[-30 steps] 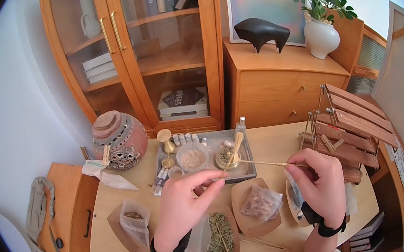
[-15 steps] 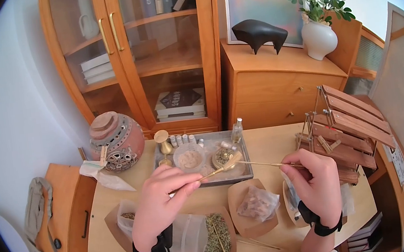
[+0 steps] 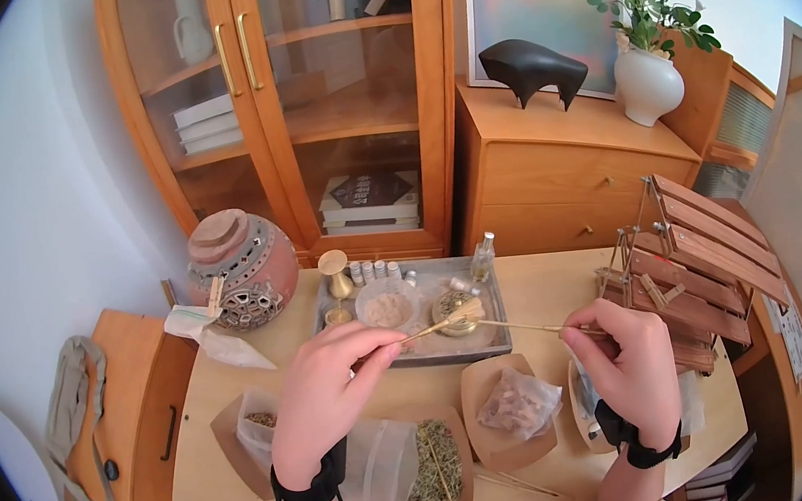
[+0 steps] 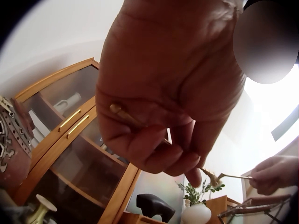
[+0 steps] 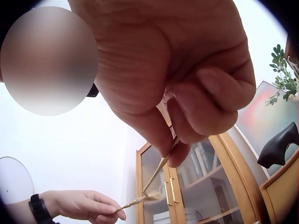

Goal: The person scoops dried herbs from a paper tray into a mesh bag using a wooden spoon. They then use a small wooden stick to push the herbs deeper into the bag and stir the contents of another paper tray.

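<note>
My left hand (image 3: 324, 395) pinches the thin brass handle of a small brush (image 3: 461, 316), its pale bristles pointing right. In the left wrist view the handle's rounded knob (image 4: 114, 108) shows against the palm. My right hand (image 3: 631, 367) grips a slender brass stick tool (image 3: 522, 326) between thumb and fingers. The tool's far tip meets the bristles in the head view, and both wrist views show the two crossing there. Behind the brush, a round brass dish (image 3: 448, 303) with dried plant bits sits in the grey tray (image 3: 474, 353).
The tray also bears a powder bowl (image 3: 385, 290), a brass cup (image 3: 336, 283) and small bottles. Nearer me are a paper tray of dried herbs (image 3: 434, 462) and a bag of chunks (image 3: 520, 403). A pottery jar (image 3: 247, 259) stands left, a wooden slatted rack (image 3: 719, 231) right.
The brush has swung from upright to nearly level, bristles now to the right. My left hand has moved left with it. The right hand has stayed nearly in place, still holding the tool.
</note>
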Action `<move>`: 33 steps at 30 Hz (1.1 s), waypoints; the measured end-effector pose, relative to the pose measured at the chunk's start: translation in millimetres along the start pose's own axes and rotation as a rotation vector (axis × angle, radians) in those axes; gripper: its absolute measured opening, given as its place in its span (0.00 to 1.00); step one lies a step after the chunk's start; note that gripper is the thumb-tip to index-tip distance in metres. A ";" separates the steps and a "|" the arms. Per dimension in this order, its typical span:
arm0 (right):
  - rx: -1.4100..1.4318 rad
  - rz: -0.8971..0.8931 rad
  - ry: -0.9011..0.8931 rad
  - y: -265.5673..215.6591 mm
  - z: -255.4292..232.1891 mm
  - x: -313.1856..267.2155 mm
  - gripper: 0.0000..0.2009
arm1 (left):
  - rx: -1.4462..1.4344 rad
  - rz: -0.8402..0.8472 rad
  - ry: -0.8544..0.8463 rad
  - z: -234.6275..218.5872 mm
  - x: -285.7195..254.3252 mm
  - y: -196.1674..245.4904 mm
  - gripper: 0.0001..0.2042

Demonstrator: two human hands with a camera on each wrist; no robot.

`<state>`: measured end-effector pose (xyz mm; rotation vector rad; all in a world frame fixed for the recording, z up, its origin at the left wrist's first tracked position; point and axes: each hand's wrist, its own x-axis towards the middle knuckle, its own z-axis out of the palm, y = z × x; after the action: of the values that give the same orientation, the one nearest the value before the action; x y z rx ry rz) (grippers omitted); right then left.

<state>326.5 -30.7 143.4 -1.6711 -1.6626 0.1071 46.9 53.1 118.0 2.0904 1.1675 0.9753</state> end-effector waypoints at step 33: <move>-0.039 0.019 -0.277 63.4 108.4 33.7 0.09 | 0.208 -0.124 -0.152 50.0 23.7 -116.1 0.09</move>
<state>323.8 56.2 46.6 -1.7639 -1.8613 0.3307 40.3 123.1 10.3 2.1787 1.3492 0.6492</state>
